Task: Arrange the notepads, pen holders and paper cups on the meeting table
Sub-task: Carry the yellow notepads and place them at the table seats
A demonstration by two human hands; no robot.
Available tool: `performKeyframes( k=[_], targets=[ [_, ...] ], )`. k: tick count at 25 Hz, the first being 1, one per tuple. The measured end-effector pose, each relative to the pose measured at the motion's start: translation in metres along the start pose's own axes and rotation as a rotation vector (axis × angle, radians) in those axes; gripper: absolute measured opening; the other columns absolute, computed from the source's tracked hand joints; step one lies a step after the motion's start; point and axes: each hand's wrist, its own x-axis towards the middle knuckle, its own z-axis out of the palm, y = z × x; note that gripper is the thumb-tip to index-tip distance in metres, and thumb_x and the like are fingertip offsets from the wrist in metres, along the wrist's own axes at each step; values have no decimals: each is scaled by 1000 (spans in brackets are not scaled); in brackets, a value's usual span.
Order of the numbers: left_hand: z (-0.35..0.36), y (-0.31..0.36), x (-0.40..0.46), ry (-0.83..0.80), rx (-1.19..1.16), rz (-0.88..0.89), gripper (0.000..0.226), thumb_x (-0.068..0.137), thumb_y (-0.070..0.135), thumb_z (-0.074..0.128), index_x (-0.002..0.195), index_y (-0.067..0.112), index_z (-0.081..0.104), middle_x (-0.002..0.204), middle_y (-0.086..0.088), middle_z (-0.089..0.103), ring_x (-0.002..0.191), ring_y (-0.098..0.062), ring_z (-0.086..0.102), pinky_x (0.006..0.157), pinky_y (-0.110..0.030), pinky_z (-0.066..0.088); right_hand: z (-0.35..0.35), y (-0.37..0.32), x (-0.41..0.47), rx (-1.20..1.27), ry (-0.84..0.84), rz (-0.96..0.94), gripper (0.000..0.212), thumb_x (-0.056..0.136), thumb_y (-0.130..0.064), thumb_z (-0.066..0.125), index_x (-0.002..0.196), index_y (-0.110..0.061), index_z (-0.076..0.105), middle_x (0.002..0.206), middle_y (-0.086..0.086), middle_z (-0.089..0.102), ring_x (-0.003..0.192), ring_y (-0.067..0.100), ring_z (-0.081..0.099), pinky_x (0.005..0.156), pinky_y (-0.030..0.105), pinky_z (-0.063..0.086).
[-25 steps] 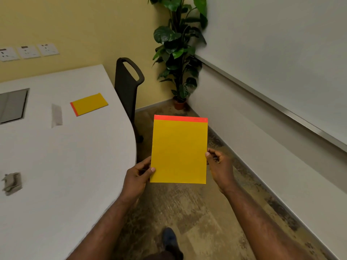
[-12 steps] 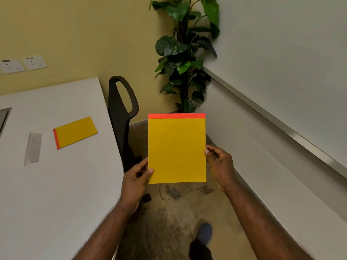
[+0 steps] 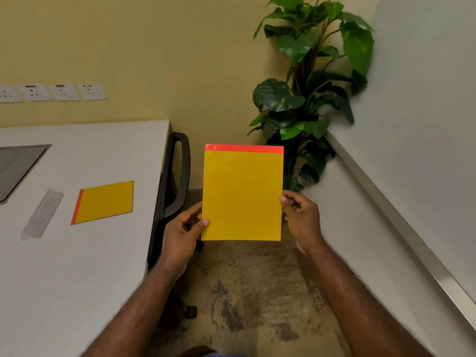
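Observation:
I hold a yellow notepad [image 3: 242, 194] with a red top strip upright in front of me, over the floor beside the table. My left hand [image 3: 184, 230] pinches its lower left edge and my right hand [image 3: 301, 215] grips its right edge. A second yellow notepad [image 3: 104, 201] with a red strip on its left side lies flat on the white meeting table [image 3: 77, 266], near the table's right edge. No pen holders or paper cups are in view.
A black chair [image 3: 175, 181] stands tucked against the table's right edge. A clear plastic sleeve [image 3: 42, 213] lies left of the flat notepad, and a grey inset panel [image 3: 18, 168] sits further left. A potted plant [image 3: 309, 99] fills the corner; a whiteboard wall runs along the right.
I have walked forward along the table; the chair, the plant and the flat notepad have come closer. Both hands keep the same hold on the notepad.

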Motion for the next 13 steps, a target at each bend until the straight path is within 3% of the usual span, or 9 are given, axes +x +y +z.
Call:
performKeyframes(
  k=[5,9,11,13],
  targets=[
    [9,7,80,125,39,58,44,89,11,67,128,31,63,94,15,67,93,-10,66,80,-28,59,34,-9,101,42,-87,-32,27,94,-13,61,120,-7,66,87,-8,64,76,1,59,70,22,50],
    [4,8,157,183,28,91,46,89,9,67,112,49,66,93,15,68,90,-9,66,76,-22,57,78,-15,183,47,-142,-73,24,94,-11,61,117,-9,66,90,-4,67,76,-2,62,67,16,50],
    [-3,7,197,233,39,108,45,88,8,68,114,45,66,94,13,69,89,-9,66,74,-19,56,105,-18,224,44,-160,-76,25,94,-11,61,118,-6,66,91,-4,66,81,4,62,74,20,52],
    [-12,5,234,268,40,96,43,87,6,69,119,35,66,97,3,69,90,-20,65,79,-28,58,132,-22,262,33,-183,-73,26,94,-12,62,118,-6,66,87,-7,65,80,6,60,74,18,52]
  ],
)
